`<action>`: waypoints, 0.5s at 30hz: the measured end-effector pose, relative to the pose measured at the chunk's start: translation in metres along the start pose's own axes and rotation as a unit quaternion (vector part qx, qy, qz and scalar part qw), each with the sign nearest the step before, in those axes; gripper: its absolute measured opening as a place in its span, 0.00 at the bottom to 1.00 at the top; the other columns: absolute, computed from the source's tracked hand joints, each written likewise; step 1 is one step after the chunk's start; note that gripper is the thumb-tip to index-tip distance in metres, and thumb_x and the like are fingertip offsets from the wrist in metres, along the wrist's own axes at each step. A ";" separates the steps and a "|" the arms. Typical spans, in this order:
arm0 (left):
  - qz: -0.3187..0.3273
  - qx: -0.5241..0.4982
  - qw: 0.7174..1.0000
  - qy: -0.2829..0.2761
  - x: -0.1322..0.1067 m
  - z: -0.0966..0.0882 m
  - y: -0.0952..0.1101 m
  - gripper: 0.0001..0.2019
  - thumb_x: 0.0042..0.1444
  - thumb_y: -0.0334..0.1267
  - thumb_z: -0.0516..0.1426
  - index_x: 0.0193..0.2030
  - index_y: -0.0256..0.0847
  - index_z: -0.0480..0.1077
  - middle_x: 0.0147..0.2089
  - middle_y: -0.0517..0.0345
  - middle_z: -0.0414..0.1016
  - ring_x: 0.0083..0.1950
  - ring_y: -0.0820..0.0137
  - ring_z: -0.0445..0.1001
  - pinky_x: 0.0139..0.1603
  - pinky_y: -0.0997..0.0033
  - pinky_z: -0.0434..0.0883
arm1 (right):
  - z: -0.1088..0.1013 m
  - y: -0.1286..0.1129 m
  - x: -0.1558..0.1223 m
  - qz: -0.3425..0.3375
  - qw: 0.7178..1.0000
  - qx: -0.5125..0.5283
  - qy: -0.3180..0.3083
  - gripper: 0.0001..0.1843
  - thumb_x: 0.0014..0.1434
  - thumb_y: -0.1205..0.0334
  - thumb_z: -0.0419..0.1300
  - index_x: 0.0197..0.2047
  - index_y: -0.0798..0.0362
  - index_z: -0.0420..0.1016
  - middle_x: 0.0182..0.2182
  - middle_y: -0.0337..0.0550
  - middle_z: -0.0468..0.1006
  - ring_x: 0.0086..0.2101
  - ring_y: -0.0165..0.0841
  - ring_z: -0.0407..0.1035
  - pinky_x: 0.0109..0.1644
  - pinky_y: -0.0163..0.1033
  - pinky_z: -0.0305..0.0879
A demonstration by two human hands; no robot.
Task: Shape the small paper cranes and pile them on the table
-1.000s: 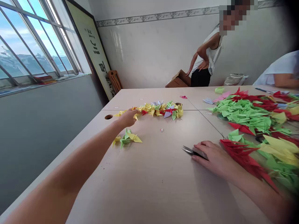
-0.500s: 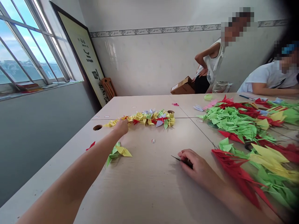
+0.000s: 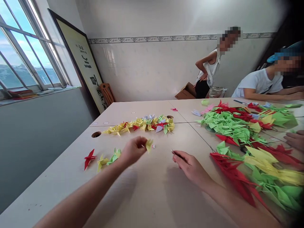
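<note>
My left hand (image 3: 133, 151) hovers over the table (image 3: 147, 190), its fingers pinched on a small yellow paper crane (image 3: 148, 145). My right hand (image 3: 188, 164) rests on the table, closed on thin dark scissors (image 3: 177, 154) whose tips point left. A long row of strung paper cranes (image 3: 142, 124), mostly yellow, lies beyond both hands. Near my left forearm sit a red crane (image 3: 89, 157) and a small green and yellow bunch (image 3: 109, 158).
A big heap of green, red and yellow folded paper (image 3: 247, 139) covers the table's right side. One person stands by the far wall (image 3: 209, 74); another sits at the right (image 3: 261, 84), and a hand (image 3: 294, 139) shows at the right edge. A cable hole (image 3: 96, 134) is near the left edge.
My left hand has drawn back from the row of cranes toward me, now holding a yellow crane. My right hand has lifted the scissors' tips slightly. The view has tilted up and right.
</note>
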State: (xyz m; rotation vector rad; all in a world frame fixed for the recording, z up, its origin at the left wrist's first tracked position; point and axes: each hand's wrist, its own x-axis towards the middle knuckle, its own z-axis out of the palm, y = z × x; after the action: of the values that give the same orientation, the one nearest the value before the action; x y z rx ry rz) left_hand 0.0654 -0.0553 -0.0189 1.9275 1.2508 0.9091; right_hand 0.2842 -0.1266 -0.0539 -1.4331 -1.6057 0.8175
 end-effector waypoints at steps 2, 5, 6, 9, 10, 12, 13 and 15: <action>-0.011 -0.166 0.986 -0.021 -0.013 0.025 -0.005 0.05 0.44 0.35 0.57 0.30 0.38 0.67 0.29 0.59 0.73 0.30 0.72 0.70 0.31 0.75 0.65 | 0.010 -0.012 0.005 -0.028 0.999 0.026 -0.027 0.18 0.58 0.56 0.50 0.47 0.54 0.71 0.30 0.41 0.77 0.32 0.34 0.71 0.34 0.36 0.68; -0.020 -0.271 0.962 -0.010 -0.019 0.045 -0.016 0.07 0.41 0.33 0.59 0.29 0.38 0.67 0.28 0.60 0.72 0.30 0.74 0.70 0.33 0.75 0.65 | 0.025 -0.020 0.008 -0.089 0.995 0.032 -0.022 0.16 0.55 0.59 0.54 0.47 0.53 0.71 0.36 0.44 0.77 0.37 0.35 0.71 0.40 0.37 0.67; -0.020 -0.281 0.959 -0.008 -0.019 0.047 -0.019 0.06 0.40 0.32 0.59 0.28 0.38 0.67 0.28 0.60 0.72 0.30 0.74 0.70 0.33 0.76 0.65 | 0.029 -0.020 0.008 -0.108 0.994 0.023 -0.011 0.16 0.54 0.60 0.55 0.46 0.53 0.72 0.38 0.45 0.77 0.38 0.36 0.70 0.42 0.38 0.67; -0.023 -0.275 0.961 -0.021 -0.019 0.048 -0.021 0.06 0.40 0.30 0.58 0.29 0.37 0.68 0.28 0.60 0.72 0.29 0.74 0.69 0.32 0.76 0.64 | 0.036 -0.015 0.009 -0.132 0.991 -0.014 0.016 0.14 0.54 0.61 0.56 0.44 0.54 0.72 0.38 0.46 0.77 0.38 0.36 0.70 0.43 0.38 0.66; -0.023 -0.268 0.963 -0.026 -0.019 0.048 -0.021 0.06 0.41 0.30 0.58 0.29 0.37 0.68 0.28 0.61 0.72 0.29 0.75 0.69 0.31 0.77 0.64 | 0.036 -0.012 0.009 -0.129 0.991 -0.023 0.018 0.14 0.54 0.60 0.56 0.43 0.54 0.73 0.37 0.45 0.77 0.38 0.36 0.70 0.42 0.38 0.66; -0.022 -0.255 0.966 -0.032 -0.020 0.048 -0.019 0.05 0.41 0.30 0.57 0.29 0.37 0.68 0.28 0.61 0.72 0.28 0.75 0.68 0.30 0.77 0.63 | 0.036 -0.008 0.010 -0.112 0.993 -0.033 0.014 0.13 0.56 0.59 0.55 0.43 0.54 0.73 0.37 0.45 0.77 0.37 0.35 0.71 0.41 0.37 0.67; -0.021 -0.252 0.967 -0.033 -0.020 0.049 -0.018 0.05 0.42 0.30 0.57 0.29 0.37 0.68 0.28 0.61 0.71 0.28 0.76 0.68 0.30 0.78 0.63 | 0.036 -0.006 0.011 -0.106 0.994 -0.035 0.009 0.13 0.56 0.59 0.54 0.43 0.54 0.73 0.36 0.45 0.77 0.37 0.35 0.71 0.41 0.37 0.67; -0.021 -0.249 0.968 -0.037 -0.021 0.049 -0.018 0.05 0.43 0.30 0.57 0.29 0.37 0.68 0.28 0.61 0.71 0.28 0.76 0.67 0.30 0.78 0.63 | 0.035 -0.004 0.012 -0.103 0.994 -0.042 -0.002 0.13 0.56 0.59 0.55 0.43 0.53 0.74 0.35 0.44 0.78 0.36 0.35 0.71 0.40 0.36 0.67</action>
State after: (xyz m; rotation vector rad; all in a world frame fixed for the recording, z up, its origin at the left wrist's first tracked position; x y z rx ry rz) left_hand 0.0915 -0.0772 -0.0643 1.5145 0.9061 1.0059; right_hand 0.2514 -0.1139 -0.0651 -1.2964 -1.7748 0.6402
